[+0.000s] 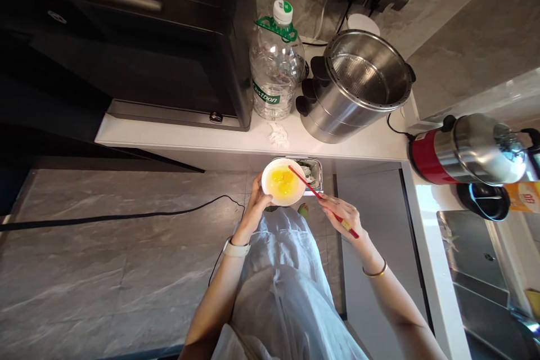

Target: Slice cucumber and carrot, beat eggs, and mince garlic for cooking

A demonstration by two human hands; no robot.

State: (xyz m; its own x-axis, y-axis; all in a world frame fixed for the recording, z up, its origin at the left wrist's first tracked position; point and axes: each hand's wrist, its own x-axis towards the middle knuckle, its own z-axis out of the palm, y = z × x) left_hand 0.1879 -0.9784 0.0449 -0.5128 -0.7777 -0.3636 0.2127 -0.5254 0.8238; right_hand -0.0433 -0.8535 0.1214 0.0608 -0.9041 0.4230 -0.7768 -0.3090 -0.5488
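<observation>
Cracked eggs (pixel 283 178), yellow with yolk and clear white, lie in a small white bowl (pixel 270 198). My left hand (pixel 256 201) grips this bowl by its left and near rim, in front of my body. Red chopsticks (pixel 307 184) with a yellow band near the top are held in my right hand (pixel 341 215). Their tips reach over the bowl's far right side, at the egg; whether they touch it I cannot tell. My right fingers are closed around the sticks.
Below the counter edge, behind the bowl, is a small bin (pixel 314 174) with scraps. On the white counter (pixel 185 136) stand a black oven (pixel 169 67), a large water bottle (pixel 276 67), a steel steamer pot (pixel 350 118) and a red kettle (pixel 428 154). A black cable (pixel 126 217) crosses at left.
</observation>
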